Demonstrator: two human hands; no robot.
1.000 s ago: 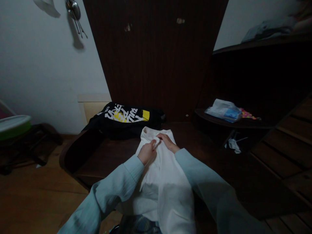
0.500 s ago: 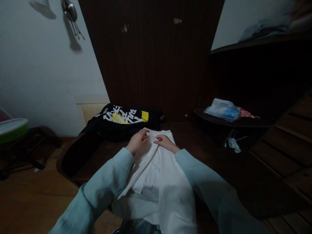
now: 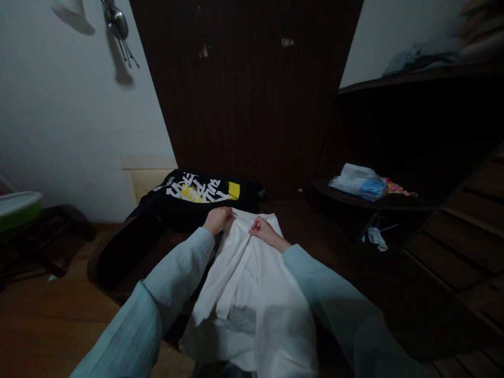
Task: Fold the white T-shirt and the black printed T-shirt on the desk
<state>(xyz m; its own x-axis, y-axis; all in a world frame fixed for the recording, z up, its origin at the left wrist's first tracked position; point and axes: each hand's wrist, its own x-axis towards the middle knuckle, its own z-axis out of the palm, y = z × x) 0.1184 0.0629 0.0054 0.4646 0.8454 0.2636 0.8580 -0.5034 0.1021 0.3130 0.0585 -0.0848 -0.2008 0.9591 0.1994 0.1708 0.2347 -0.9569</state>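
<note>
A white garment (image 3: 271,294) hangs toward me over the front of a dark wooden bench, with an open slit running down its middle. My left hand (image 3: 219,219) is closed on the upper left corner of the garment, its fingertips partly hidden by cloth. My right hand (image 3: 266,231) pinches the fabric at the top of the slit, thumb and finger pressed together. Just behind the hands lies a black garment (image 3: 157,210) with white lettering and a yellow patch, touched by neither hand.
The dark bench (image 3: 106,262) has a curved left end. To the right, a low shelf (image 3: 338,190) carries a blue-and-white tissue pack (image 3: 360,181) and a small pink-and-yellow item (image 3: 397,187). A green-and-white tub (image 3: 19,209) stands at far left. Spoons (image 3: 118,23) hang on the wall.
My left hand has moved slightly left and closed on the garment's upper left corner, spreading that side flatter. My right hand stays near the slit, its fingers more tightly pinched.
</note>
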